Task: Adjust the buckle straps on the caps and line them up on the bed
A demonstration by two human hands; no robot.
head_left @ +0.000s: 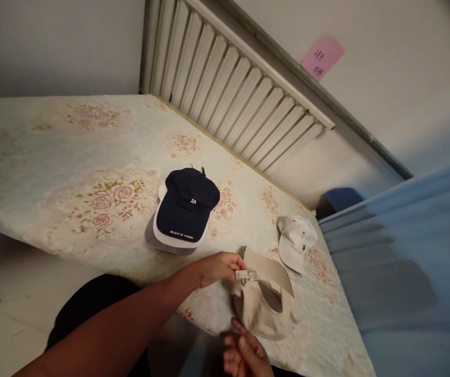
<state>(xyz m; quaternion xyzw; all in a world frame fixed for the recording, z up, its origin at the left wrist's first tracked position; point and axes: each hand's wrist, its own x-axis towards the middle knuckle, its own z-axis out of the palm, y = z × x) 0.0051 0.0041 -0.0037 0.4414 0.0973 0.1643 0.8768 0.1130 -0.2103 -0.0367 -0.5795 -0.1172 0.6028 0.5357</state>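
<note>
Left hand (222, 266): thumb and fingers are closing together on the back strap (243, 274) of the beige cap (262, 322), presumably because that narrow band is giving the fingertips an easy grip.
Right hand (248, 352): loosely half-curled, it is holding nothing visible and is hovering beside the cap's near edge; whether a fingertip is touching, I cannot tell.
Flowered table (32, 167): it is spreading beneath the caps, giving them a flat rest.
Blue curtain (397, 262): it is hanging along the right side.
Radiator (225, 73): it is running behind the table's far edge.
Beige cap: it is sitting by the table's near edge, within reach of both hands, its back opening facing the wearer's side.
Navy cap (188, 199): it is lying brim-nearward, seemingly stacked on another, since a white brim (173, 243) is peeking out beneath.
White cap (295, 238): it is resting apart, beyond the beige one.
Pink note (323, 56): it is showing handwriting above the radiator.
Metal buckle (252, 275): it is sitting on the strap, just beside the pinching fingers.
</note>
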